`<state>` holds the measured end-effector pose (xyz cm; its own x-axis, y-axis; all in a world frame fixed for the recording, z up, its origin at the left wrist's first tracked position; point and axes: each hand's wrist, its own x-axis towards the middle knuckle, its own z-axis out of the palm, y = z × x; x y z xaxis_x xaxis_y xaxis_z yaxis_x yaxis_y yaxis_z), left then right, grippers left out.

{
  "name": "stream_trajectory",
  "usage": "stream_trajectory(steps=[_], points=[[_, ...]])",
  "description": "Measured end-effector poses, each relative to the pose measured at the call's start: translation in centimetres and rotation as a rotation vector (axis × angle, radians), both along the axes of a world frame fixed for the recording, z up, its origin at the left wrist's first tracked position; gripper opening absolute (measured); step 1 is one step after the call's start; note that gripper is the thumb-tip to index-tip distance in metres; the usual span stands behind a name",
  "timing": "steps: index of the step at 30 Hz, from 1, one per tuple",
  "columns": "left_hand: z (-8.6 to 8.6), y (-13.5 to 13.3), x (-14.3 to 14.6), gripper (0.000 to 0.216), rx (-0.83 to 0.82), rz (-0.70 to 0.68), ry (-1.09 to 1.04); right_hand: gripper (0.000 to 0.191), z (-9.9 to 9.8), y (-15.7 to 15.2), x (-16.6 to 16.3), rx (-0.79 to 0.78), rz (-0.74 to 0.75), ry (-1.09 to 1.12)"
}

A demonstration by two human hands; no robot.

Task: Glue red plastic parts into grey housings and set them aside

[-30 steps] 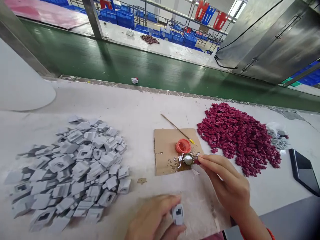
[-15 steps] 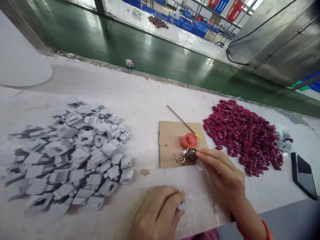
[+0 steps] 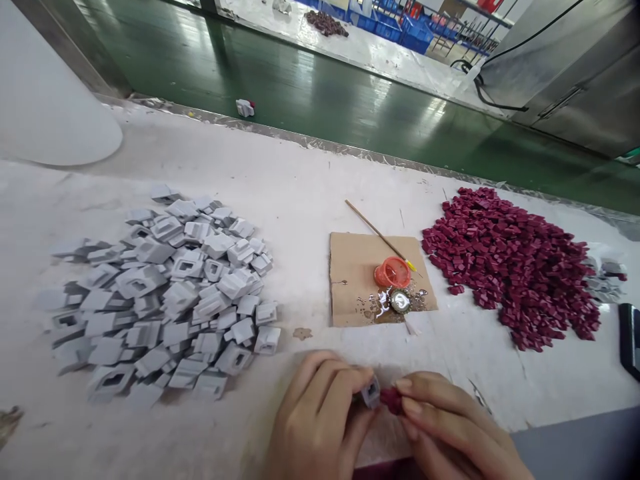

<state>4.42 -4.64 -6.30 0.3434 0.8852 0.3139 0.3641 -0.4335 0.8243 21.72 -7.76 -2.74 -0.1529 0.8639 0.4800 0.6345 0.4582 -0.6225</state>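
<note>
My left hand (image 3: 323, 417) is closed on a grey plastic part (image 3: 371, 392), its hollow opening turned to the right. Facing that opening, a small maroon plastic piece (image 3: 391, 401) is pinched in the fingertips of my right hand (image 3: 445, 423). The two parts are very close; whether they touch I cannot tell. Beyond the hands lies a cardboard square (image 3: 350, 260) with wet splashes. On it are a metal bottle cap (image 3: 400, 301) holding clear liquid, an orange-red cup (image 3: 392, 273), and a thin stick with a yellow tip (image 3: 379, 235).
Grey parts (image 3: 185, 293) form a heap on the left of the white table (image 3: 295, 193). A maroon heap (image 3: 515, 267) lies right, near a dark phone (image 3: 630, 340). Behind runs a green conveyor belt (image 3: 310, 93) carrying one grey-and-maroon piece (image 3: 245, 107).
My right hand has come back from the bottle cap, bringing the maroon piece beside the left hand's grey part. The piece on the belt has shifted left relative to the table.
</note>
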Motion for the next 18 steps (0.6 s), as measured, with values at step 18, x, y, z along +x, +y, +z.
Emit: stream_trajectory(steps=[18], points=[[-0.5, 0.3, -0.4, 0.023, 0.093, -0.051, 0.1, 0.02, 0.2, 1.5, -0.7, -0.004, 0.19, -0.055]])
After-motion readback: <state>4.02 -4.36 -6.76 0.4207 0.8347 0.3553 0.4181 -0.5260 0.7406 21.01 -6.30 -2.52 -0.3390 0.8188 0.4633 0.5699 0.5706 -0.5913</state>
